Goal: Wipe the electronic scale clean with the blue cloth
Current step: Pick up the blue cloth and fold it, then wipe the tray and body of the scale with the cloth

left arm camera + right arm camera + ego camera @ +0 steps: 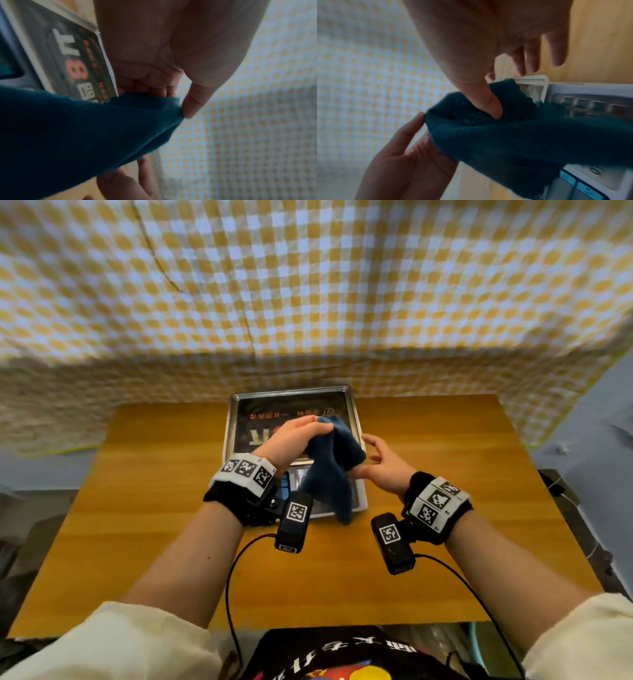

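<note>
**Cloth held loosely above the scale**

My left hand (294, 440) pinches the top of the blue cloth (330, 470), which hangs bunched over the scale (239, 419) just under both hands. My right hand (383, 463) has its thumb tucked into a fold, its other fingers spread loose. I judge a weak pinch could drop the cloth onto the keypad (590, 106), pressing buttons.

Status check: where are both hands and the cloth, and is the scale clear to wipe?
Left hand pinches blue cloth, held above electronic scale. Right hand thumb in cloth fold, fingers spread. Cloth hangs over keypad; nothing else seen on the scale.
</note>
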